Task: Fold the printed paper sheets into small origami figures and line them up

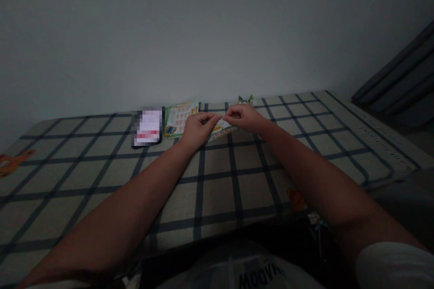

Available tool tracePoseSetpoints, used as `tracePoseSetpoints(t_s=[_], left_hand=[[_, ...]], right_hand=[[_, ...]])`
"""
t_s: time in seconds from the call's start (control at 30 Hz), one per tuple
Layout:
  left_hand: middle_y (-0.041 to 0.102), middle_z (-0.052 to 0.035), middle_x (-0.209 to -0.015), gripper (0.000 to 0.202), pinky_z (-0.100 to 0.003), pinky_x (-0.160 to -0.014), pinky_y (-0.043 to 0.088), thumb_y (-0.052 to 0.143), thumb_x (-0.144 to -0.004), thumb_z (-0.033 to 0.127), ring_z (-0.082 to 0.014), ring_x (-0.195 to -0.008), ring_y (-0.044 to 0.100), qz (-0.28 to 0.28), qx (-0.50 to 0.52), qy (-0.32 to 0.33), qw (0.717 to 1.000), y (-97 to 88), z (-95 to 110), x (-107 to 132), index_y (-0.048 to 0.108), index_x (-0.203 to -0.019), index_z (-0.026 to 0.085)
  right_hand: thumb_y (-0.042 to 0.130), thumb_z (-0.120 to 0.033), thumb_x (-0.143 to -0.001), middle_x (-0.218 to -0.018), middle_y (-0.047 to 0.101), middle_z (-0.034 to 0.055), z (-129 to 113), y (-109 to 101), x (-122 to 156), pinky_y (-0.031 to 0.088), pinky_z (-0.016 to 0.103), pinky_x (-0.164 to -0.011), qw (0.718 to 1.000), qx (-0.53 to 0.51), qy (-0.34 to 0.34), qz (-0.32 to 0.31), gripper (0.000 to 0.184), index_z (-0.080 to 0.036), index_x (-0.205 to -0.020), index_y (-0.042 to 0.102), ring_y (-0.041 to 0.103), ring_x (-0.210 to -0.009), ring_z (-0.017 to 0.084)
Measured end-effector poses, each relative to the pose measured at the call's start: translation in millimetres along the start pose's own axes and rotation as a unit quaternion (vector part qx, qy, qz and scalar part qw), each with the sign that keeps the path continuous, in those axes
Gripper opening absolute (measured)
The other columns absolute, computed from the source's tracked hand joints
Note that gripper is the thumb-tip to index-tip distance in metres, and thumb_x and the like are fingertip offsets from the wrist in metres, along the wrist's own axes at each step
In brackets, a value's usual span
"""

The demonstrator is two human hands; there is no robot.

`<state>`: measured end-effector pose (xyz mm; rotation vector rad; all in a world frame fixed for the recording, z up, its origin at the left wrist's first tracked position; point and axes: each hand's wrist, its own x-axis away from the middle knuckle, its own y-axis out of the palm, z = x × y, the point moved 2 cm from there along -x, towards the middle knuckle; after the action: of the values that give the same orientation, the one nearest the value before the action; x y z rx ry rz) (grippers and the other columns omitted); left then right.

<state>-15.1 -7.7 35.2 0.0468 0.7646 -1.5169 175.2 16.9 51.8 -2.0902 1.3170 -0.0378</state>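
Note:
My left hand (200, 128) and my right hand (242, 116) come together near the far side of the cloth, fingertips almost touching. Each is closed in a pinch. Between the fingertips is something small and pale, too dim to name. A printed sheet (222, 132) with white, yellow and orange patches lies right below the fingers, partly hidden by both hands; whether they grip its upper edge I cannot tell. Left of it, more printed sheets (179, 117) with rows of small orange marks overlap on a green one. Behind my right hand a small crumpled, colourful piece (246, 100) shows.
A phone (148, 127) with a lit, blurred screen lies left of the sheets. The checked cloth (217, 189) covers the surface, with orange printed figures (13, 162). A plain wall (203, 31) rises behind. Dark folded fabric (400, 67) hangs at the right.

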Motion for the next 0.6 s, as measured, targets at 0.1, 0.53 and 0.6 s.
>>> tracePoseSetpoints(t_s=[0.1, 0.53, 0.6], left_hand=[[0.078, -0.0044, -0.081, 0.029, -0.030, -0.068, 0.051, 0.067, -0.084, 0.045, -0.0196, -0.075, 0.069, 0.033, 0.000, -0.013, 0.999, -2.4, -0.5, -1.2, 0.080, -0.083, 0.020], [0.077, -0.0044, -0.081, 0.028, -0.029, -0.068, 0.050, 0.068, -0.084, 0.044, -0.0189, -0.075, 0.068, 0.096, -0.011, -0.016, 0.995, -5.1, -4.9, -3.0, 0.080, -0.085, 0.019], [0.077, -0.0043, -0.081, 0.028, -0.029, -0.068, 0.050, 0.069, -0.084, 0.045, -0.0189, -0.076, 0.068, 0.098, -0.007, -0.014, 0.995, -5.2, -5.1, -3.3, 0.080, -0.084, 0.020]], right_hand=[[0.063, -0.050, -0.080, -0.075, 0.064, 0.0037, 0.2, -2.1, 0.3, 0.039, 0.027, -0.065, 1.000, -0.006, 0.002, -0.012, 0.037, -0.014, -0.078, 0.066, 0.054, -0.070, 0.014], [0.066, -0.054, -0.079, -0.068, 0.062, 0.0025, 6.1, -3.9, -0.1, 0.037, 0.025, -0.059, 0.998, -0.025, 0.058, 0.027, 0.040, -0.014, -0.074, 0.066, 0.054, -0.065, 0.013], [0.067, -0.052, -0.081, -0.066, 0.061, 0.0020, 5.6, -4.6, -0.1, 0.038, 0.025, -0.059, 0.998, -0.022, 0.053, 0.039, 0.039, -0.014, -0.071, 0.063, 0.053, -0.064, 0.012]])
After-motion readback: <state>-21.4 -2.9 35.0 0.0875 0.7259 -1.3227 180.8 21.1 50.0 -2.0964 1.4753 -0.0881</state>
